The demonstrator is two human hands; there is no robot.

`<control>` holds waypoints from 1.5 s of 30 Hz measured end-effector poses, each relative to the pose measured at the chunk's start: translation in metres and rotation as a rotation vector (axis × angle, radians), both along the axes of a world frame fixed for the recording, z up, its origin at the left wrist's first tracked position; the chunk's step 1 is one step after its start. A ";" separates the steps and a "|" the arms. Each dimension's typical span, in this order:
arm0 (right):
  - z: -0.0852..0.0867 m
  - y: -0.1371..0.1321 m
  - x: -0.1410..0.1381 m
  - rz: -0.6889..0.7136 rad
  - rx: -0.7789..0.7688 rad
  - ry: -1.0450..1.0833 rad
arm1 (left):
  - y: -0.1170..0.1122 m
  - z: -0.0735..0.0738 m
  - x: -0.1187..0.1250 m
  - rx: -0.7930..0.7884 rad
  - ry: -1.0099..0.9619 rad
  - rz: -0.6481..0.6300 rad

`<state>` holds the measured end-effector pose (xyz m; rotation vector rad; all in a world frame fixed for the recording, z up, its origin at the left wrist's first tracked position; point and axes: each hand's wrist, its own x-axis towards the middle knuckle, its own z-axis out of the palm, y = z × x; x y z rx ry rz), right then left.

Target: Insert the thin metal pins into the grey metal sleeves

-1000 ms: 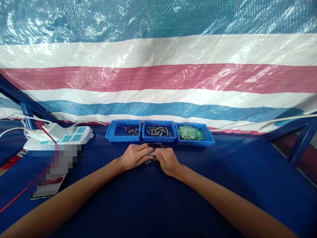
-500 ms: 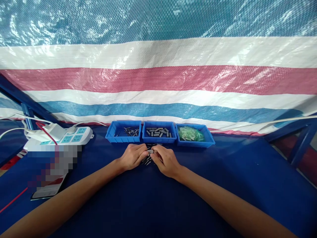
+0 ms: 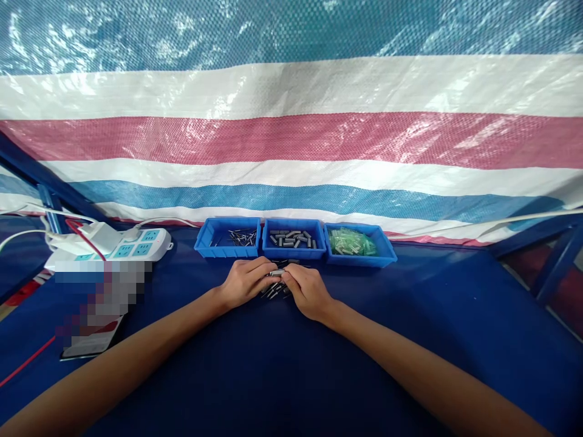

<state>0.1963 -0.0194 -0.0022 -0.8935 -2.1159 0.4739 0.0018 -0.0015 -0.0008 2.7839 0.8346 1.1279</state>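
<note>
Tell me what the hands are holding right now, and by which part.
A small grey piece: the left hand grips its left end, the right hand its right end. Fingers hide both ends.

Blue tabletop (image 3: 282, 370) beneath three bins (image 3: 294, 252), power strip (image 3: 157, 246), small loose parts (image 3: 274, 291)

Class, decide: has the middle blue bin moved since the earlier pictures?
No. Judged against the white power strip, the middle blue bin keeps its place; the slight shift in view is shared by both.
</note>
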 end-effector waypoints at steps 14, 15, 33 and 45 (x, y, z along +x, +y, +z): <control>0.002 0.000 0.000 -0.027 -0.019 0.057 | -0.004 0.008 0.004 -0.018 -0.092 0.136; 0.002 0.000 0.000 -0.028 -0.021 0.057 | -0.004 0.008 0.004 -0.019 -0.091 0.138; 0.002 -0.001 0.001 -0.021 -0.043 0.048 | -0.002 0.004 0.003 0.012 -0.071 0.155; 0.003 -0.001 0.000 -0.012 -0.034 0.066 | 0.000 0.003 0.002 -0.067 -0.092 0.124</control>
